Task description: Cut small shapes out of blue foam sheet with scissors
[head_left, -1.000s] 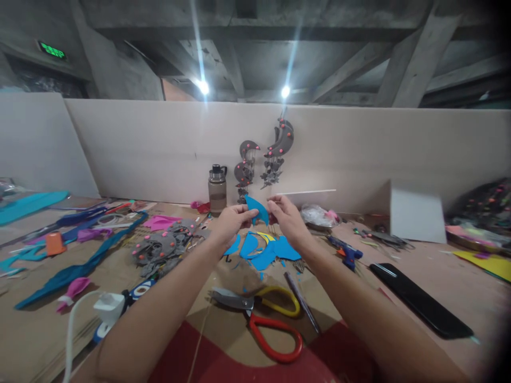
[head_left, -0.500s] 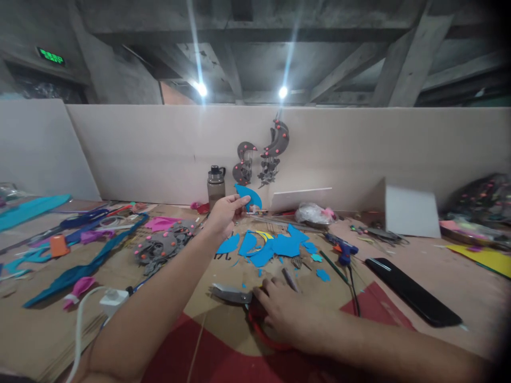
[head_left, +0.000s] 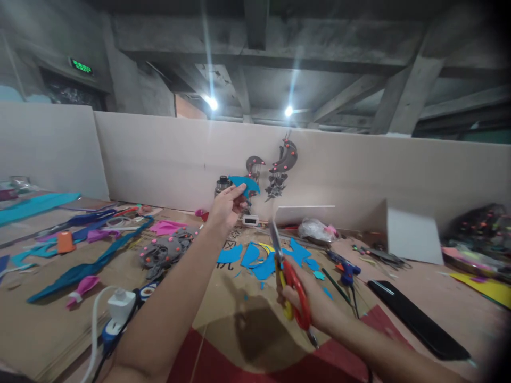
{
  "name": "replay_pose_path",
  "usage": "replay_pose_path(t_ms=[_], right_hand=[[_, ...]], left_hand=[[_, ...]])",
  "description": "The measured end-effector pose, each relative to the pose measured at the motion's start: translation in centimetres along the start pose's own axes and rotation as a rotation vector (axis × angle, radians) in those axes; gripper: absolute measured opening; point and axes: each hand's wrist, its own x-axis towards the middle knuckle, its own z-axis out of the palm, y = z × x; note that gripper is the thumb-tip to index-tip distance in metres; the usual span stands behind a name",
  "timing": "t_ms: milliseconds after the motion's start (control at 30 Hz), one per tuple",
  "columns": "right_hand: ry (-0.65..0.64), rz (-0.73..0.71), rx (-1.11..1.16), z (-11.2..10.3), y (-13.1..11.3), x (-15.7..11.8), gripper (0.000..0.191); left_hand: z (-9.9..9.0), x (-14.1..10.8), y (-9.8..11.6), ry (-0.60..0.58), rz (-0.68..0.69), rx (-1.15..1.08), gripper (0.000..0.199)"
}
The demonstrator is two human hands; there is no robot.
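Raised in front of the wall, my left hand [head_left: 225,211] pinches a blue crescent-like cutout [head_left: 248,184] between thumb and fingers. My right hand [head_left: 297,290] is wrapped round scissors with red and yellow handles [head_left: 302,303], held above the cardboard with the blades pointing up. Several blue scraps [head_left: 263,267] lie on the cardboard [head_left: 223,324] behind the scissors, with a yellow piece [head_left: 266,248] among them. A small blue flower shape [head_left: 318,275] lies to their right.
A bottle [head_left: 222,184] and a small white device [head_left: 250,219] stand behind. Grey decorated pieces [head_left: 165,248] lie left, near a plug with a cable [head_left: 121,306]. A blue glue gun [head_left: 348,268] and black phone [head_left: 417,319] are right. Grey moon ornaments [head_left: 288,156] hang on the wall.
My right hand has picked the scissors up off the table and raised them, blades upward. The blue cutout in my left hand has turned. The camera view has tilted up slightly.
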Motion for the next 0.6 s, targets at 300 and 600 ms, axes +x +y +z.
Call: replay_pose_path(t_ms=[300, 600], right_hand=[[0.300, -0.143, 0.647, -1.1, -4.8, 8.0, 0.054], [0.271, -0.174, 0.557, 0.8, -5.3, 11.7, 0.041]], left_hand=[[1.8, -0.1, -0.9, 0.065, 0.011, -0.150, 0.026], [0.7, -0.7, -2.9, 0.149, 0.018, -0.092, 0.030]])
